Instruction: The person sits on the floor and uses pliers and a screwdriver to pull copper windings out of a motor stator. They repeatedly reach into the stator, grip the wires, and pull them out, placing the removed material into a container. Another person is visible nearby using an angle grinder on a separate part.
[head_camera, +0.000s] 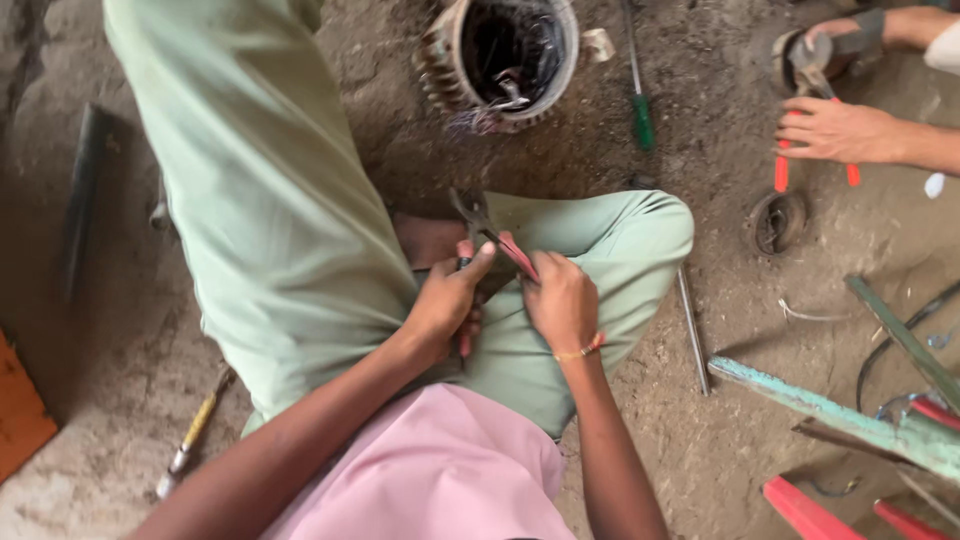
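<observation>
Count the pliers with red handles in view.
2. One pair of pliers sits in the person's left hand and right hand; the other pliers is under a co-worker's hand, top right.

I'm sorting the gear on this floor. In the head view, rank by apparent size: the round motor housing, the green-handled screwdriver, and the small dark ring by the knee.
1. Round motor housing, cut off at the top edge.
2. Green-handled screwdriver: long but thin.
3. Small dark ring.
</observation>
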